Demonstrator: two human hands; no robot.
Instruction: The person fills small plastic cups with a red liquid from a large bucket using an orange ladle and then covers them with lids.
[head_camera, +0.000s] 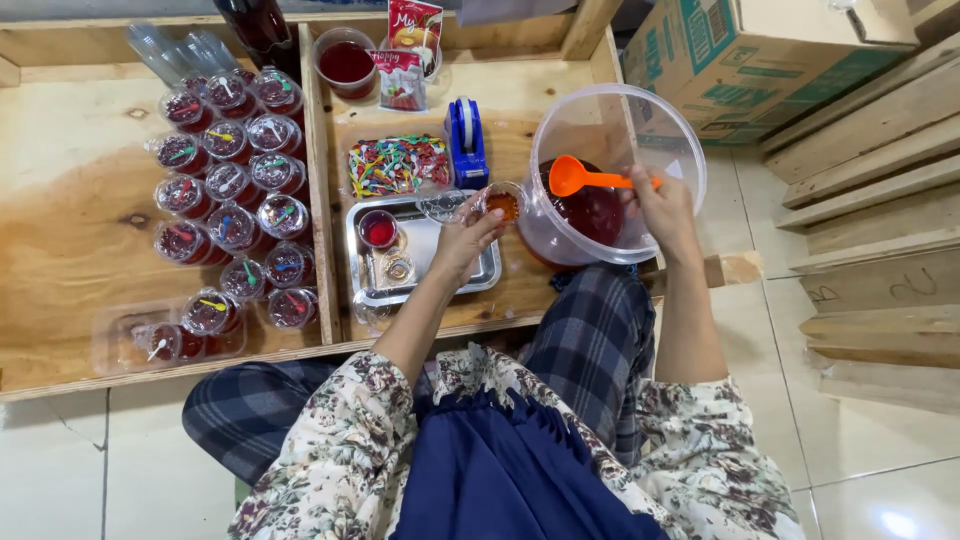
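From the head camera, the person sits at a low wooden worktop (80, 200) with both arms reaching to the upper middle of the frame. The left hand (462, 240) has its fingers closed round a small clear cup (502, 203), tipped toward the big clear tub (610, 175) just beside it; the cup shows a little amber-red liquid. The right hand (662, 208) grips the handle of an orange scoop (585, 178), whose bowl sits inside the tub above the dark red liquid.

The step in hand looks like filling the cup from the tub. The next move would call for a level scoop and a steady pour into a narrow mouth.

The tub is thin, glossy plastic, round and tilted. A shiny metal tray (425, 265) below the cup holds another filled cup. At the left stand rows of lidded cups (235, 180) with small coloured spoons. A blue tape dispenser (466, 140) and a pack of bright spoons (397, 165) lie above the tray.
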